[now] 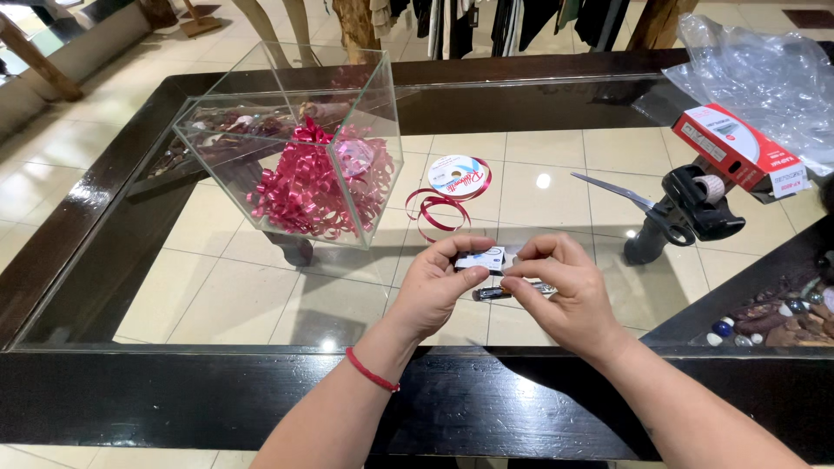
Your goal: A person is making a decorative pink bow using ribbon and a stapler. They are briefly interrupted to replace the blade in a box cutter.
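My left hand (pixel 437 287) and my right hand (pixel 560 291) meet over the glass tabletop (pixel 556 178), each pinching an end of a small white card (pixel 484 259). Under the card a slim dark and silver object (pixel 495 293), perhaps a pen or lighter, lies by my fingertips; which hand touches it is unclear. A red cord bracelet sits on my left wrist. Just beyond my hands lies a spool of red ribbon (pixel 455 176) with a loose curl trailing toward me.
A tilted clear glass box (pixel 360 95) full of red curled ribbon bows stands at the left. Scissors (pixel 621 195), a black tape dispenser (pixel 695 208), a red and white carton (pixel 738 149) and clear plastic wrap (pixel 764 69) lie at the right. A dark wooden frame (pixel 217 391) borders the glass.
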